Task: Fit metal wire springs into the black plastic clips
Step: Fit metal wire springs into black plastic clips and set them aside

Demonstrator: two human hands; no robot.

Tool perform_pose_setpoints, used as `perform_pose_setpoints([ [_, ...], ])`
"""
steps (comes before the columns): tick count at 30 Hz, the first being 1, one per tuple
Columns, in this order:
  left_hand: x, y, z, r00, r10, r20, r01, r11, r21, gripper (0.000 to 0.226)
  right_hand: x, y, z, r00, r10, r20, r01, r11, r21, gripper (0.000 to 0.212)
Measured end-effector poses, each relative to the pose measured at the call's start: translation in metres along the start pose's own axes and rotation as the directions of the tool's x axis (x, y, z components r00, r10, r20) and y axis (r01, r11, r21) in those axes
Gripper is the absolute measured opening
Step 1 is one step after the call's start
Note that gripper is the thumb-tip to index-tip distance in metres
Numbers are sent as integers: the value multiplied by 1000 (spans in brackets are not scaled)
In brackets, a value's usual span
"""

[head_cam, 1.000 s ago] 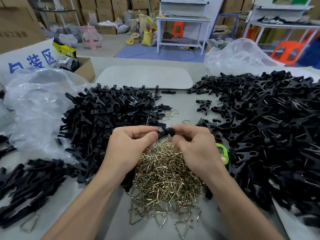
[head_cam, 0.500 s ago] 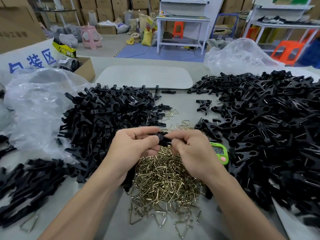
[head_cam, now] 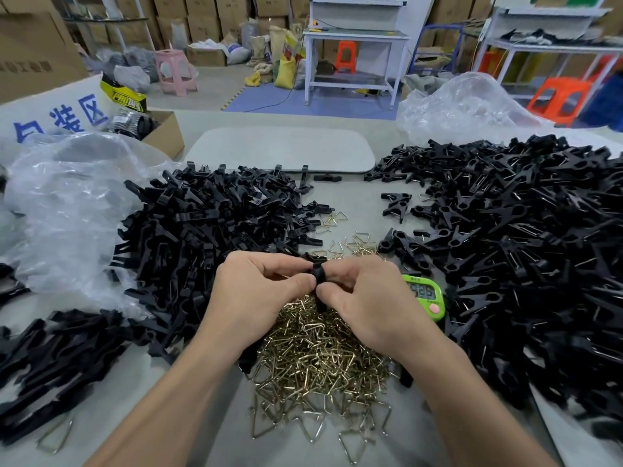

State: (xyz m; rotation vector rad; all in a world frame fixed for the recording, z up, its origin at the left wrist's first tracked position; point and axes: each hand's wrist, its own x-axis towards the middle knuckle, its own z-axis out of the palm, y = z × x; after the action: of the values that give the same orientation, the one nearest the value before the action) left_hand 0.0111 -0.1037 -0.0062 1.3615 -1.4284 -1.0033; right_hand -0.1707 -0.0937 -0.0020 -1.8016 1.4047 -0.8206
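A small black plastic clip (head_cam: 318, 276) is pinched between the fingertips of the left hand (head_cam: 256, 298) and right hand (head_cam: 367, 305), just above a near, central heap of brass-coloured triangular wire springs (head_cam: 320, 358). A pile of black clip pieces (head_cam: 202, 237) lies left. A larger pile of V-shaped clips (head_cam: 522, 247), glinting with wire, spreads right.

Likely a factory — cartons (head_cam: 202, 15), workbenches (head_cam: 354, 37)
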Motion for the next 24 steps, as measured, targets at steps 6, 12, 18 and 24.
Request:
perform_pose_setpoints([
  [6, -2, 0, 3, 998, 61, -12, -60, 997, 50, 17, -1, 1, 0, 999, -39, -10, 39, 998, -51, 11],
  [12, -3, 3, 6, 990, 101, -96, -100, 995, 8, 22, -1, -1, 0, 997, 5, -73, -4, 1000, 12, 6],
  [18, -1, 1, 6, 983, 113, -143, -113, 994, 3, 21, -1, 1, 1, 995, -19, -94, 22, 999, 25, 9],
  [24, 0, -1, 4, 990, 127, -65, -128, 992, -16, 23, -2, -1, 4, 993, -41, -109, 36, 998, -46, 10],
])
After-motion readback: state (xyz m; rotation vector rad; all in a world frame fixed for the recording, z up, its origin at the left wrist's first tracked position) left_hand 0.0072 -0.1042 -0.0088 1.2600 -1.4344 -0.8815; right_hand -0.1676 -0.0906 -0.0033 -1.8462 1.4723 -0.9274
